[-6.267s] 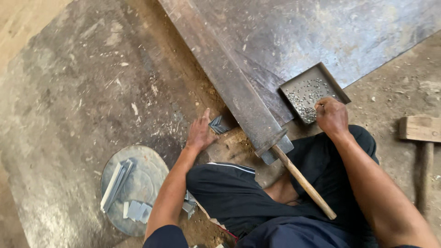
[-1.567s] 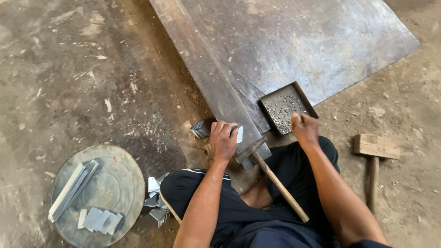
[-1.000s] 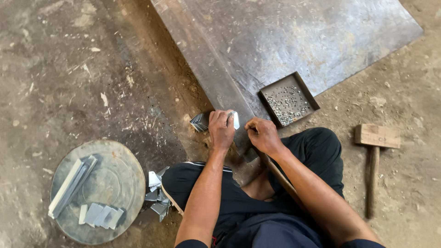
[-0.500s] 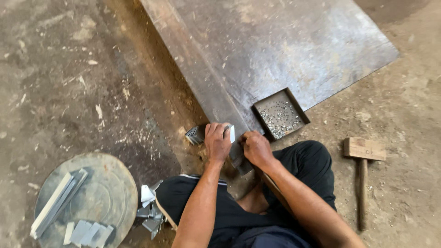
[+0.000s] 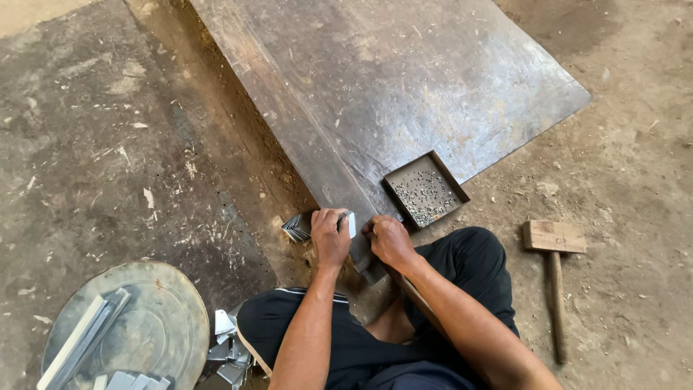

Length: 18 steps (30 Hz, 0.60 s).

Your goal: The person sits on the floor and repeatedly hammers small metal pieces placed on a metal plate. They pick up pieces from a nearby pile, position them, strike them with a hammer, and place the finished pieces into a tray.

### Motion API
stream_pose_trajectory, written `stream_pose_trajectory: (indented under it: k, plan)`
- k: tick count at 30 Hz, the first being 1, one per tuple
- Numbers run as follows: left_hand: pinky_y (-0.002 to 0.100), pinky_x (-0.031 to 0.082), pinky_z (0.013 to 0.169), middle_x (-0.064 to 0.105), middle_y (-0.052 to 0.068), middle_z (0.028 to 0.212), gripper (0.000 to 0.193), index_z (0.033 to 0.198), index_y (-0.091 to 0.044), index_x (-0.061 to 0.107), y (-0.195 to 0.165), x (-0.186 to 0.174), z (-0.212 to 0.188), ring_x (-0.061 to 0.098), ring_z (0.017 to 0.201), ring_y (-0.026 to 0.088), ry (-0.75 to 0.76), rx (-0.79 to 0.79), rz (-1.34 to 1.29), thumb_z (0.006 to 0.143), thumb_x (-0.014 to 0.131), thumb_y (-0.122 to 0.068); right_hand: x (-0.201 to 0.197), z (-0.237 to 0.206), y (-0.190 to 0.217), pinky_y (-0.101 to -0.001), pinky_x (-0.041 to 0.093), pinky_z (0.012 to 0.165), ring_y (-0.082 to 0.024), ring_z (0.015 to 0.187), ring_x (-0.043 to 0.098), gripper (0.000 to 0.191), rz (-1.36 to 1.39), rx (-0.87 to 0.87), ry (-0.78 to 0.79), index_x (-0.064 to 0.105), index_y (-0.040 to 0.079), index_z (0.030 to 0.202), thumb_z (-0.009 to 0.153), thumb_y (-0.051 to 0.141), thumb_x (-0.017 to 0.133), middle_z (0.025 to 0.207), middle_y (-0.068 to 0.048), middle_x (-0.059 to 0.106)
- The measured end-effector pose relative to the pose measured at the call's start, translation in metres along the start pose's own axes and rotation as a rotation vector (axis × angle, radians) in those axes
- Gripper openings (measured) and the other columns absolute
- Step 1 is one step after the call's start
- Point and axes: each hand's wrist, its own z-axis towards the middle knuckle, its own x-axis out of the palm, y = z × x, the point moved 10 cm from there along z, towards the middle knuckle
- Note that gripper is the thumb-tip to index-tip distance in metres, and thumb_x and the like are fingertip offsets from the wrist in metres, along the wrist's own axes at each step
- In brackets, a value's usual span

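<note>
My left hand (image 5: 330,237) is curled, knuckles up, fingers pinching a small folded metal strip (image 5: 297,227) against the near end of the long steel bar (image 5: 289,119); the strip's fanned edges stick out to the left of my fingers. My right hand (image 5: 390,242) sits just beside it on the right, closed in a loose fist over the bar's end. What it holds I cannot tell. Both forearms run in from the near edge, over my crossed legs in dark trousers.

I sit on a bare dirt floor (image 5: 635,166). A big worn metal sheet (image 5: 433,79) lies far and right. A shallow square tray (image 5: 426,191) of small rivets rests at its near edge. A wooden mallet (image 5: 554,267) lies well to the right. Near left, a round metal lid (image 5: 155,325) carries cut strips.
</note>
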Motion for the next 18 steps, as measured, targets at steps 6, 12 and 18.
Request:
stream_pose_trajectory:
  k: [6,12,18]
  plan:
    - [0.045,0.048,0.087,0.068,0.011,0.097,0.016,0.098,-0.006,0.071,0.000,0.002,-0.001,0.060,0.096,0.034,0.015,0.014,0.026,0.083,0.069,-0.004,0.006,0.003,-0.008,-0.0460,0.054,0.076,-0.041,0.088,0.069,0.012,0.039,0.041,0.058,0.072,-0.004,0.078,0.069,-0.007,0.065,0.088,-0.020,0.071]
    - [0.045,0.048,0.086,0.067,0.011,0.095,0.016,0.098,-0.007,0.072,0.002,0.001,-0.001,0.060,0.095,0.035,0.018,0.004,0.018,0.082,0.069,-0.005,-0.021,-0.005,0.012,-0.0423,0.054,0.082,-0.035,0.093,0.069,0.029,0.041,0.036,-0.050,0.069,-0.003,0.106,0.077,0.003,0.072,0.102,-0.019,0.070]
    - [0.046,0.048,0.087,0.067,0.011,0.093,0.015,0.098,-0.008,0.072,0.008,0.000,-0.002,0.060,0.094,0.036,0.002,0.021,0.022,0.083,0.069,-0.008,-0.049,-0.082,0.016,-0.0423,0.053,0.078,-0.038,0.095,0.067,0.037,-0.072,0.223,0.096,0.066,-0.004,0.100,0.080,0.023,0.083,0.117,-0.021,0.065]
